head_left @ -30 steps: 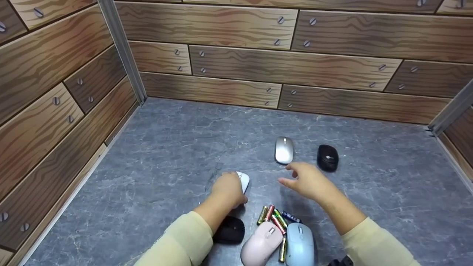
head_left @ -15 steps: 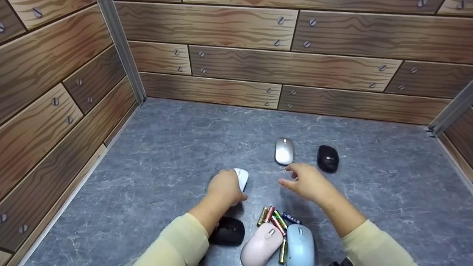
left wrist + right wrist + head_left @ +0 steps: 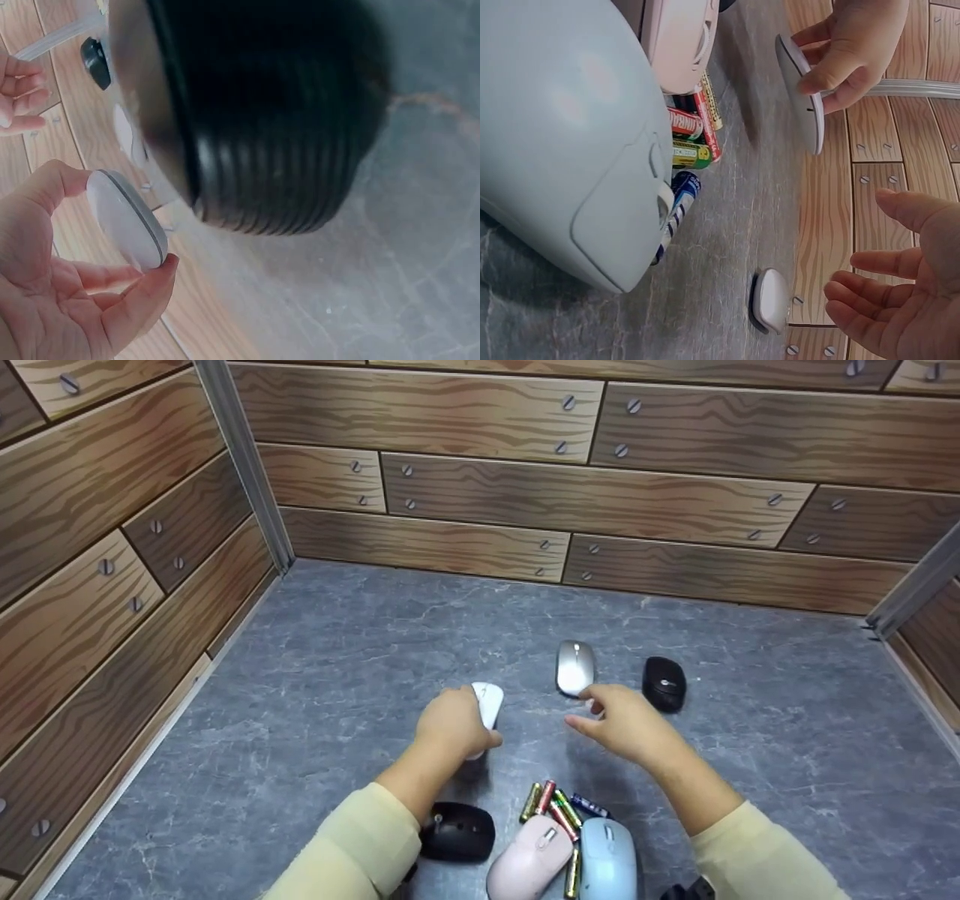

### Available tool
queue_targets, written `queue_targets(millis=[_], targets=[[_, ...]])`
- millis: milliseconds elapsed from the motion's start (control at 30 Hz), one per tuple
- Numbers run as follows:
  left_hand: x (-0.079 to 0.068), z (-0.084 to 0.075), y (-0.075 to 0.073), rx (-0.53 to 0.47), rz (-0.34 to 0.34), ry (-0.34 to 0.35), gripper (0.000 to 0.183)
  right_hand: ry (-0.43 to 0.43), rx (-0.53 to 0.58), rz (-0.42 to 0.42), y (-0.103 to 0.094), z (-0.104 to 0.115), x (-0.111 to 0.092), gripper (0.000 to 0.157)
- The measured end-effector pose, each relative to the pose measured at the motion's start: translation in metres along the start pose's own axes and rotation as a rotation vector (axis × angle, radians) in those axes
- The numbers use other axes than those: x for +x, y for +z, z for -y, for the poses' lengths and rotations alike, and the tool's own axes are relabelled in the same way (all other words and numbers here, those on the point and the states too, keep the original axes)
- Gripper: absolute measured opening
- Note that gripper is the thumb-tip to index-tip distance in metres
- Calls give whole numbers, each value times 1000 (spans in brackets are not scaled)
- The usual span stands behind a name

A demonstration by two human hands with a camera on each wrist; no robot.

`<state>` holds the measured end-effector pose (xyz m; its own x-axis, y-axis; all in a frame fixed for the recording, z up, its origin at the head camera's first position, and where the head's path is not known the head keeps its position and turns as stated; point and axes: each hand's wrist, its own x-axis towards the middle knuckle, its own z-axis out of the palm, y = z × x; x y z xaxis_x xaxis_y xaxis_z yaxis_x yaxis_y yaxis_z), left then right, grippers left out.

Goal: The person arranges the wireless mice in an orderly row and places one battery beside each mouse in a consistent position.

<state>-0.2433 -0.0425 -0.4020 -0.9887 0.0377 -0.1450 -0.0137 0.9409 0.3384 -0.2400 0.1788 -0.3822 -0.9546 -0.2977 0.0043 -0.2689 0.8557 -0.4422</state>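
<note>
My left hand (image 3: 452, 724) grips a white computer mouse (image 3: 489, 701) by its sides, thumb on one edge and fingers on the other. In the right wrist view the white mouse (image 3: 799, 94) is off the table and tilted. My right hand (image 3: 619, 727) hovers with its fingers loosely bent and nothing between them, as the right wrist view of that hand (image 3: 904, 289) also shows. Just beyond its fingertips in the head view lies a silver mouse (image 3: 575, 667). A black mouse (image 3: 664, 684) lies to the right of that one.
Nearest me are a second black mouse (image 3: 459, 832), a pink mouse (image 3: 529, 859) and a light blue mouse (image 3: 608, 859). Several loose batteries (image 3: 562, 808) lie around the pink and blue mice. Wood-patterned walls (image 3: 450, 484) enclose the grey tabletop (image 3: 360, 660).
My left hand has moved away from me and slightly left with the white mouse, uncovering more of the near black mouse. The right hand has stayed almost still.
</note>
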Motion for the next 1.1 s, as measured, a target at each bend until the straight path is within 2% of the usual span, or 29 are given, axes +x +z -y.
queue_targets(millis=[200,400,667,867,1100], targets=[[13,0,-3,0,-29,0,86,10,21,2,-1,3,5,44],[27,-8,-9,-4,-12,-43,94,33,40,15,-2,5,13,48],[50,-15,-17,-44,-47,-82,91,54,35,22,-7,3,25,50],[66,-14,-15,-82,-42,-145,85,57,49,10,-6,2,36,51],[83,-21,-7,-75,-47,-191,84,81,52,11,-6,3,45,51]])
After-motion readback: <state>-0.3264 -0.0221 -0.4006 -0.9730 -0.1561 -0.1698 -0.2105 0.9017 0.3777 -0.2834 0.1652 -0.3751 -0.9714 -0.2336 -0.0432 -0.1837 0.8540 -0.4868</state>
